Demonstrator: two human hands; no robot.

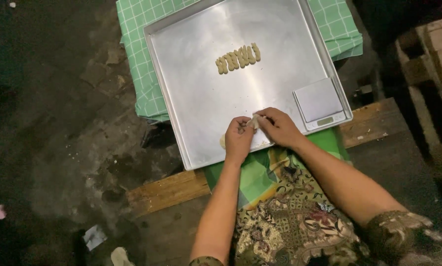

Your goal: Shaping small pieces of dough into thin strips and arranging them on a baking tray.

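Fingers: both sets curl shut, pinching one dough piece (254, 121) between them.
Dough piece: small, pale, soft-looking lump, held just above the tray's near edge.
Left hand (238, 139): knuckles up, closed on the dough.
Right hand (280, 127): closed on the same piece.
Tray (201, 98): square, bare metal.
Shaped pieces (238, 58): ridged, tan, in a row farther up.
Scale (320, 102): in the tray's corner.
Cloth (137, 59): green checked, under the tray.

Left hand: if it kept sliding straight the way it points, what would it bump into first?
The left hand points up the flat silver metal tray. Bare tray comes first, then probably the row of small pale dough pieces, though height above the tray is unclear.
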